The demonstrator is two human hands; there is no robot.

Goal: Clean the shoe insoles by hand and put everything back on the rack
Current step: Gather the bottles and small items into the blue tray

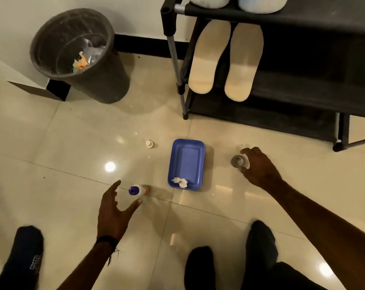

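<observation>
Head view: glossy cream tiled floor (72, 126); insoles (206, 57) lie on the black rack (303, 15), far right. Left hand (114, 208) spread open beside a bottle (138, 190); right hand (259, 166) curls round a small glass (237, 161).

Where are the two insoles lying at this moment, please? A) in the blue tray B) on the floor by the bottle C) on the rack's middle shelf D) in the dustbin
C: both insoles lie side by side on a middle shelf of the black rack, toes overhanging its front edge.
</observation>
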